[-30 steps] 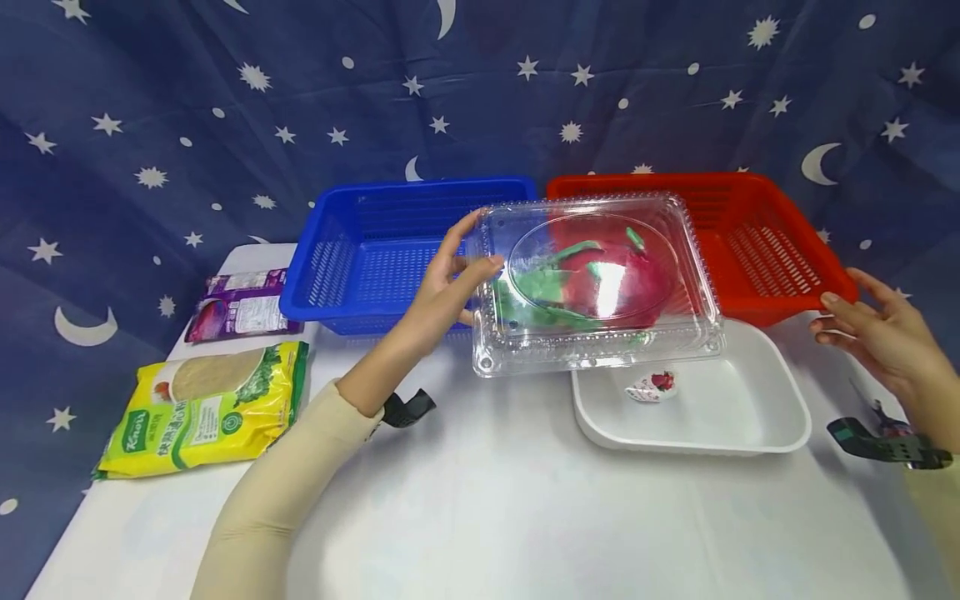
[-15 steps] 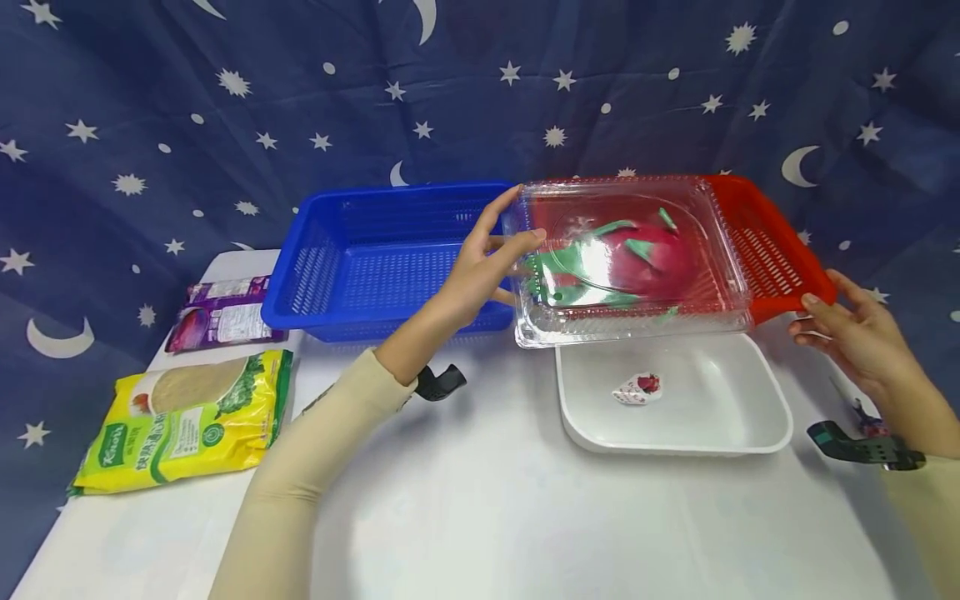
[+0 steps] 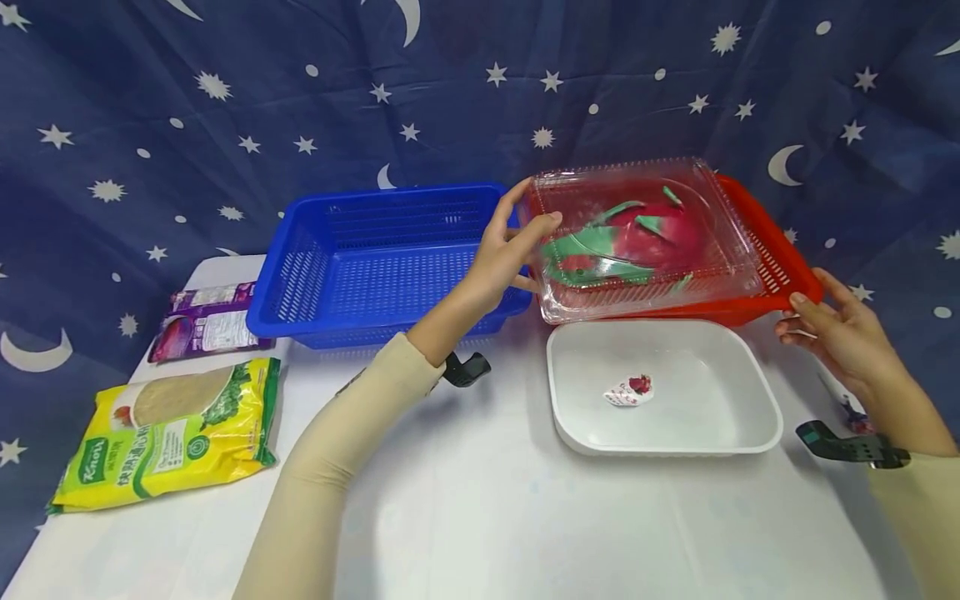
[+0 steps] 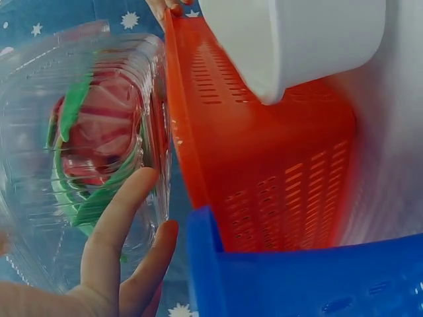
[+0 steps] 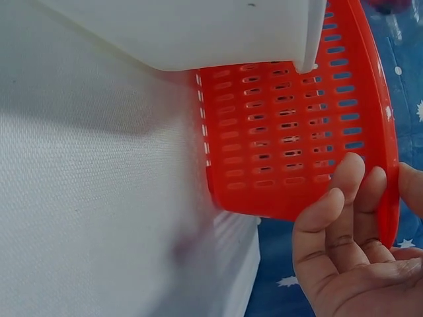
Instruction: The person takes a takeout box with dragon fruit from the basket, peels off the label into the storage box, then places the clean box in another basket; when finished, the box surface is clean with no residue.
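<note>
My left hand (image 3: 498, 254) grips the left end of a clear plastic clamshell box (image 3: 600, 304), thumb on top. Inside the box is a red dragon fruit (image 3: 663, 237) with green leaf tips. The box is held over the red basket (image 3: 783, 250), slightly tilted, and covers most of its opening in the head view. In the left wrist view, my fingers (image 4: 106, 244) lie along the box's side, above the basket's rim. My right hand (image 3: 851, 337) pinches the basket's front right corner, thumb over the rim and fingers (image 5: 344, 224) beneath it.
To the left sits a blue basket (image 3: 397, 283), against the red one. A white tub (image 3: 660, 433) with a strawberry sticker (image 3: 630, 390) stands in front of the red basket. A yellow Knorr bag (image 3: 172, 433) and purple packets (image 3: 213, 321) lie at the far left. A starry curtain (image 3: 450, 83) hangs behind.
My left hand has carried the clamshell box with the dragon fruit back and to the right, from above the tub and both baskets to over the red basket. My right hand keeps its hold.
</note>
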Available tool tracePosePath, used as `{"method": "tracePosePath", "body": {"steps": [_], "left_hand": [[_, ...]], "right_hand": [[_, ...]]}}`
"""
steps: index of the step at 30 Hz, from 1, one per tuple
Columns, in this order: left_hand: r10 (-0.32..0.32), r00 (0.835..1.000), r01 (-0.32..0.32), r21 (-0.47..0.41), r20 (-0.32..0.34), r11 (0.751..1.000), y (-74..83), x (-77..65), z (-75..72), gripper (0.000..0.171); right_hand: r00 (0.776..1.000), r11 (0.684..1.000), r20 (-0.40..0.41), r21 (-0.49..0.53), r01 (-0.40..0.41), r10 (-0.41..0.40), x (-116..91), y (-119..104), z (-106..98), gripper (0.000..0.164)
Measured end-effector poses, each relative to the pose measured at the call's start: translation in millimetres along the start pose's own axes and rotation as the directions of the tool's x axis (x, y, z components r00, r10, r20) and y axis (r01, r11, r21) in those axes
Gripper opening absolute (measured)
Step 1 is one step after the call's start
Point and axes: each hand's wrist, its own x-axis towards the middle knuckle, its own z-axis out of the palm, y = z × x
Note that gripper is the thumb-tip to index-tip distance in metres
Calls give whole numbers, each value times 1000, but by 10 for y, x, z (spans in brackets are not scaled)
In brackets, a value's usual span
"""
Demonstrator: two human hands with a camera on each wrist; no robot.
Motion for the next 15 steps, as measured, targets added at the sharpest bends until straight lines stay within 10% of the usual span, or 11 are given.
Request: {"method": "tracePosePath", "body": {"steps": [15], "left_hand": [[-28,997,26,-26,-67,999,-149,427,275,69]], "right_hand": [[1000,999,14,29,23,-23,-4,21,23,89]]}}
